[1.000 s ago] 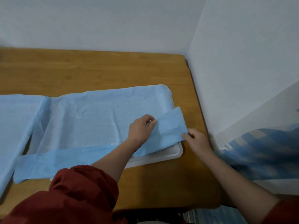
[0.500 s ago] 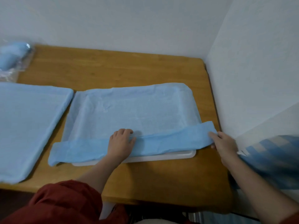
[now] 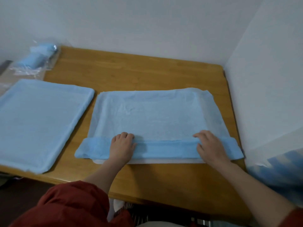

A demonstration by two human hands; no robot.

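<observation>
A light blue sheet lies spread over a white tray on the wooden table. Its near edge is folded back into a darker blue band running left to right. My left hand rests on the band left of centre, fingers bent at the fold's far edge. My right hand lies on the band toward the right end, fingers bent over the same edge. Whether either hand pinches the fold or just presses it, I cannot make out.
A second blue-covered tray sits to the left, overhanging the table's front edge. A clear plastic pack of blue sheets lies at the far left corner. White walls close the back and right. A blue checked cloth is at right.
My right hand moved from the band's right tip inward onto the band. My left hand stayed on it. The folded band now lies flat and straight; the view swung left.
</observation>
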